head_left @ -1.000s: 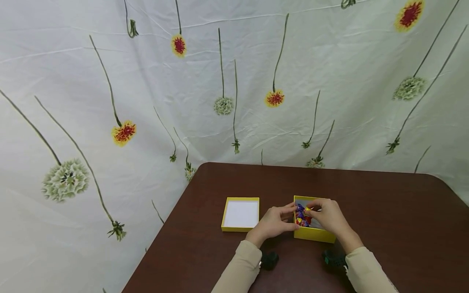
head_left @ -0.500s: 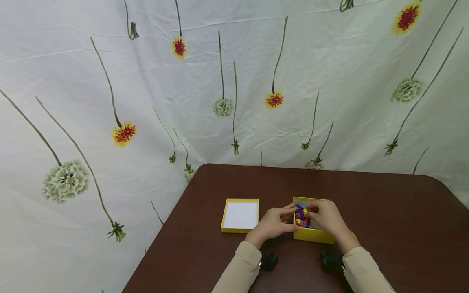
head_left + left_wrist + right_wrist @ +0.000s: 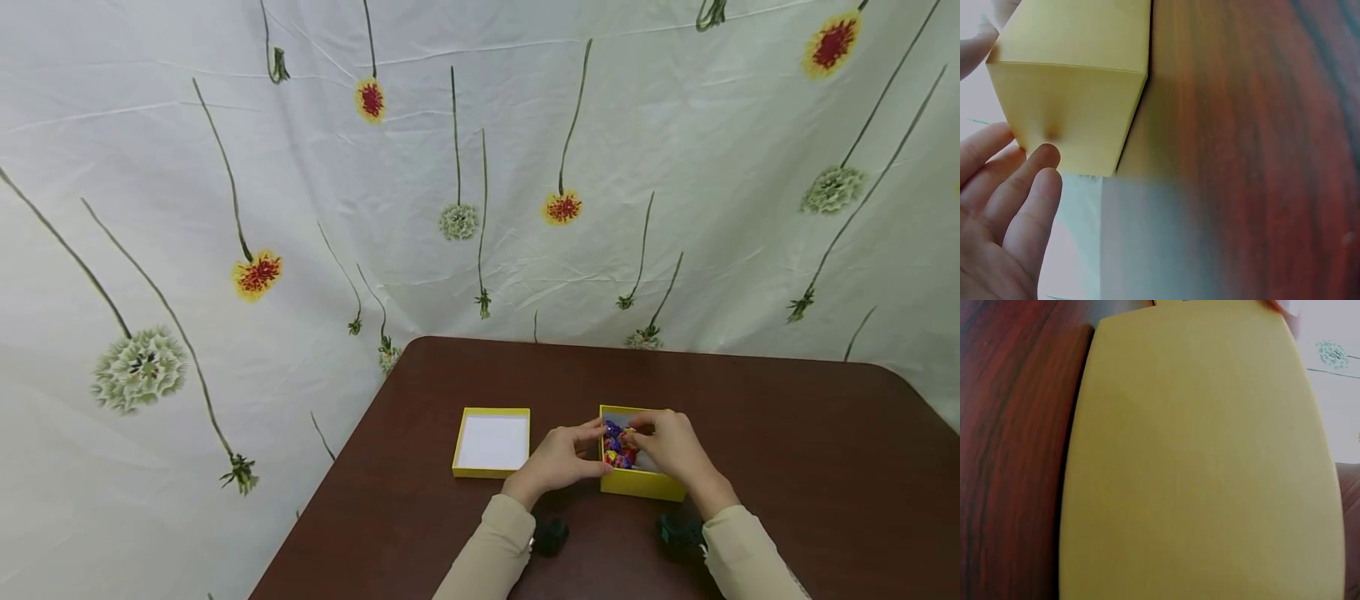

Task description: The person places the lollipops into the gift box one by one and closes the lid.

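Note:
A yellow open-topped box (image 3: 643, 484) stands on the table, with several shiny wrapped candies (image 3: 613, 446) in purple, red and yellow at its left end. My left hand (image 3: 561, 457) rests its fairly straight fingers and thumb against the left end of the box. In the left wrist view those fingers (image 3: 1029, 212) lie along the yellow side wall. My right hand (image 3: 673, 450) reaches in over the right side and pinches a wrapped candy (image 3: 629, 436) between thumb and forefinger, partly hidden by them. The right wrist view is mostly filled by the box wall (image 3: 1197, 462).
A yellow-edged lid (image 3: 491, 476) with a white inside lies upturned to the left of the box. Both stand on a dark brown table (image 3: 795, 467). Behind it hangs a white flower-print cloth (image 3: 510, 250).
My right fingers shift slightly among the candies at the left end of the box. My left hand, the box and the lid stay in place; the head view drifts a little.

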{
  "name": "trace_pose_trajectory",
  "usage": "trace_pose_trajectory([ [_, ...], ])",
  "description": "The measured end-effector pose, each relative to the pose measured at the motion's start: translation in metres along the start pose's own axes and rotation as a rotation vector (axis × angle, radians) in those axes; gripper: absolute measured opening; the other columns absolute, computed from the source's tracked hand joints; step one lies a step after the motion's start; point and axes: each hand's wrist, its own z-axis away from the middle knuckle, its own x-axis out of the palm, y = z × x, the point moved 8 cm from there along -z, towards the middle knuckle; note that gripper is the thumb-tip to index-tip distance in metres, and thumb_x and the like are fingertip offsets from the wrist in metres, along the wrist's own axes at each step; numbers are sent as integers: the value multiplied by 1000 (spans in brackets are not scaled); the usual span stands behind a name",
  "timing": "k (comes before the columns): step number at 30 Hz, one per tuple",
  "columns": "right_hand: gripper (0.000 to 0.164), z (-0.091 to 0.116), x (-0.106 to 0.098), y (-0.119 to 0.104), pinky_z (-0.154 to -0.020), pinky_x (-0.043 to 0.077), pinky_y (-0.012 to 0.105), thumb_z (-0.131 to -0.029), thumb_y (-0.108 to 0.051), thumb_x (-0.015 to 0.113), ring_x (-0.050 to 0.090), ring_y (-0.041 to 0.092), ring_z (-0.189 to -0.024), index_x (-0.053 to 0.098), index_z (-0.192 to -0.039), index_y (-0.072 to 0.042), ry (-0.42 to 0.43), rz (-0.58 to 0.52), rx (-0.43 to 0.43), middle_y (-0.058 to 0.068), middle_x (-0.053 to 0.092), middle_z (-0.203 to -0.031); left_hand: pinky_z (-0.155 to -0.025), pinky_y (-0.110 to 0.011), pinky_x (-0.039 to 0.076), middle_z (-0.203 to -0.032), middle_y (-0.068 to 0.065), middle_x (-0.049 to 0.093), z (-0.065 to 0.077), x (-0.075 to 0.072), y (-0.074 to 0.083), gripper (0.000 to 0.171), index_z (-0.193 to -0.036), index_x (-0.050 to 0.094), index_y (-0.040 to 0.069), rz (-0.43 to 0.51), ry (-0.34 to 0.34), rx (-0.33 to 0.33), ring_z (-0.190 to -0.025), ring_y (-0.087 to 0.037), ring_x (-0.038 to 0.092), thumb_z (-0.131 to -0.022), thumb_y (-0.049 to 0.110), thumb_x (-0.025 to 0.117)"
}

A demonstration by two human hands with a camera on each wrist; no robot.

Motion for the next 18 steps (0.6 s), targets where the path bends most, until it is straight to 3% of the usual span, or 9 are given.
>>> trace_pose_trajectory([
  [6, 22, 4, -4, -10, -76, 63, 43, -90, -8, 73, 72, 33, -90, 74, -108, 5, 23, -30, -10, 22, 74, -105, -101, -30, 54, -156, 1, 45, 3, -11, 6, 61, -143, 57, 10, 0, 29, 24, -137, -21, 53, -89, 29, 77],
  [11, 35, 10, -5, -34, -78, 63, 41, -91, -14, 74, 71, 37, -100, 69, -120, 4, 43, -81, -47, 23, 72, -115, -105, -39, 53, -160, -4, 40, 10, -31, 7, 67, -149, 49, 9, 0, 34, 33, -139, -25, 51, -91, 32, 74],
  [18, 49, 14, 30, -78, -79, 63, 39, -86, -21, 80, 72, 33, -103, 66, -126, 3, -34, -222, -105, 22, 70, -120, -110, -49, 47, -160, -12, 39, 35, -70, -11, 74, -152, 43, 5, -55, 70, -17, -141, -34, 47, -91, 31, 75],
])
